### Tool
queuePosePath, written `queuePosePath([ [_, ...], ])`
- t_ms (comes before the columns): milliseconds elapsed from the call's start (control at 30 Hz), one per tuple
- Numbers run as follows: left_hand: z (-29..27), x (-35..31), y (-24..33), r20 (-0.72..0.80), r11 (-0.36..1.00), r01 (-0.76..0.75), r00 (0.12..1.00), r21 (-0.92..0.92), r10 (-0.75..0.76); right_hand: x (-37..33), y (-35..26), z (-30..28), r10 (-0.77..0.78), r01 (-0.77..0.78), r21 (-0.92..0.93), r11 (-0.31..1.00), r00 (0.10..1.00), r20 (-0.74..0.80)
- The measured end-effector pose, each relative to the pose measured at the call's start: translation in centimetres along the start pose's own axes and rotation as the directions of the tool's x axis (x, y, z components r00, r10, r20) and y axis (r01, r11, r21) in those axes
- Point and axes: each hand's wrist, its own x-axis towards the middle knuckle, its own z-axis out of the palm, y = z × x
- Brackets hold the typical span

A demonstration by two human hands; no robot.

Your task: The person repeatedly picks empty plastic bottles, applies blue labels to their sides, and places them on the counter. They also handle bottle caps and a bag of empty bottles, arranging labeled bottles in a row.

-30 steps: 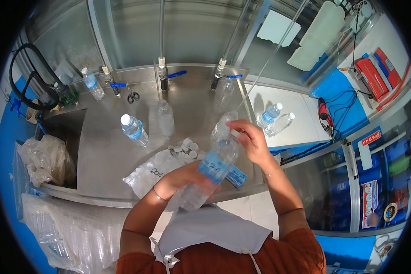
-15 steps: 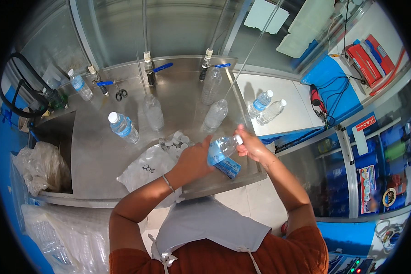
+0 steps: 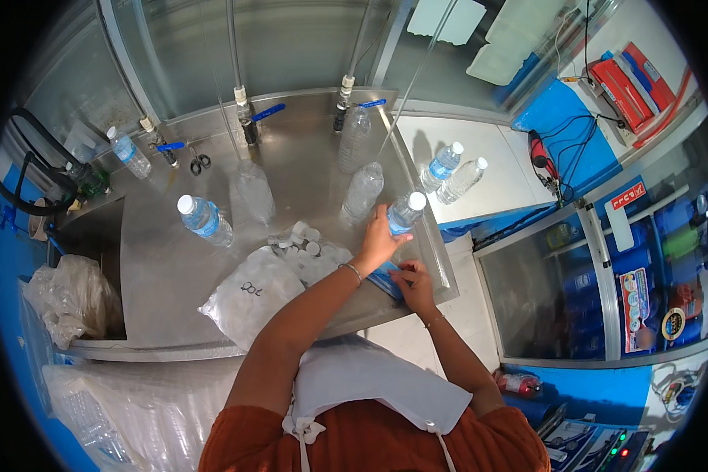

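My left hand (image 3: 378, 241) is closed round a capped plastic water bottle (image 3: 406, 213) with a blue label, held roughly upright by the right side of the steel counter. My right hand (image 3: 415, 286) is lower down, its thumb and fingers pinched at the edge of a stack of blue labels (image 3: 385, 280). Whether a single label is separated there is too small to tell. Beside my left forearm, a plastic bag (image 3: 252, 289) lies with loose white caps (image 3: 299, 240) at its mouth. Two uncapped clear bottles, one at the middle (image 3: 255, 193) and one nearer my left hand (image 3: 363, 193), stand under thin tubes.
Another labelled, capped bottle (image 3: 205, 221) stands left on the steel counter (image 3: 165, 275). Scissors (image 3: 200, 164) lie near the blue-handled valves (image 3: 268, 112). Two capped bottles (image 3: 452, 175) stand on the white side table (image 3: 495, 165). At far left, crumpled plastic (image 3: 75, 303) fills a sink.
The bottle has gone from tilted between both hands to upright in my left hand, farther right. My right hand has left its cap and come down to the blue labels.
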Motion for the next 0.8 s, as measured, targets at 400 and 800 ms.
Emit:
queuePosePath([
  [400,-1.1,-6.4,4.4,0.585,0.571,0.587,0.782,-0.575,-0.215,1.6,-4.2,-3.7,0.328,-0.210,0.625,0.752,0.941,-0.079],
  [800,11.4,4.0,6.8,0.286,0.885,0.351,0.921,-0.305,-0.266,11.4,6.6,-18.3,0.539,-0.488,0.689,0.537,0.826,0.166],
])
